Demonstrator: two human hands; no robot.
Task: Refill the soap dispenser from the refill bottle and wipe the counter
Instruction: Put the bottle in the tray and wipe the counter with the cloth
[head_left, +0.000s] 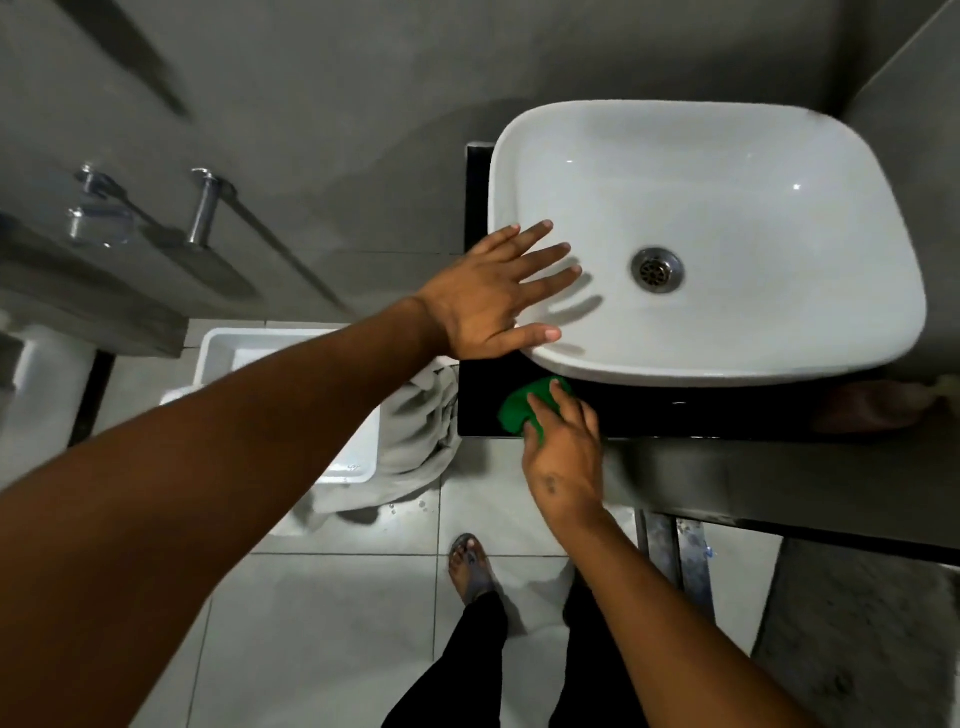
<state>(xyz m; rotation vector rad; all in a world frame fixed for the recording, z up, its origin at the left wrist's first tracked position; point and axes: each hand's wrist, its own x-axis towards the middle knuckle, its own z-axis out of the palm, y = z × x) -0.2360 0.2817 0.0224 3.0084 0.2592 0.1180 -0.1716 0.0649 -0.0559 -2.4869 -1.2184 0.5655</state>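
Head view, lower centre: the right hand presses a green cloth onto the black counter, fingers curled over it. Soft and light, it looks best bunched under the palm. Left hand rests splayed, empty, on the basin rim.

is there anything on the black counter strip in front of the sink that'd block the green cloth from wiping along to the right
Nothing visible does. The right hand presses the green cloth on the black counter below the basin. The strip to its right looks bare, though its far right end is blurred.
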